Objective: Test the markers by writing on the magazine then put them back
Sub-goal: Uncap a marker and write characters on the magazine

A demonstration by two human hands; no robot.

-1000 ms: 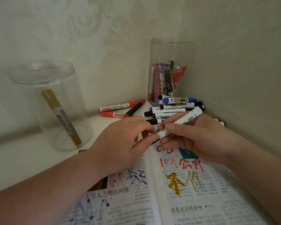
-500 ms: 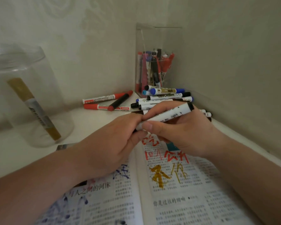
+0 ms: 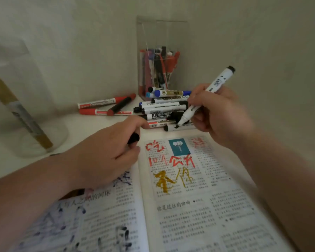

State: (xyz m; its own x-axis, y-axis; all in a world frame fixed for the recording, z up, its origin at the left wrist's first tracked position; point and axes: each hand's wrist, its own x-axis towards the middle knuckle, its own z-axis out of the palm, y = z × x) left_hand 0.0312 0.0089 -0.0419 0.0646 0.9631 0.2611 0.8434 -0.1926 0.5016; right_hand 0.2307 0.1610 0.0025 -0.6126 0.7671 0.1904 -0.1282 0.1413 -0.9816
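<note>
Right hand (image 3: 222, 115): fingers curled round a white-barrelled marker with a black end plug (image 3: 219, 80), in a writing grip. The barrel is tilted, tail up and to the right, bare black chisel tip down and to the left. The tip shows against the heap of loose markers, just past the top edge of the right page and not on the paper. Cannot tell whether it touches the heap.

Left hand (image 3: 105, 153): closed on a small black marker cap (image 3: 134, 138), only the cap's end showing between thumb and fingers. The hand sits over the upper left page, near the gutter. Cap and marker tip are apart, the cap lower and to the left.

Under both forearms: an open printed magazine (image 3: 198, 211), flat on the white table (image 3: 91, 128). The right page carries red scrawls at the top and gold-yellow ones below. The left page has blue-purple and dark marks, partly hidden by the left hand and arm.

Beyond the magazine: the heap of loose markers (image 3: 162, 108), white barrels with black or blue caps, lying sideways on one another. To its left are two red-and-white markers (image 3: 98, 104), with a black marker with red ends (image 3: 121, 104) lying across them. Behind the heap, in the wall corner, stands a clear square plastic box (image 3: 160, 33) of upright pens, mostly red and black. Far left is a clear round jar (image 3: 47, 91) with one gold marker (image 3: 24, 115) leaning inside.
</note>
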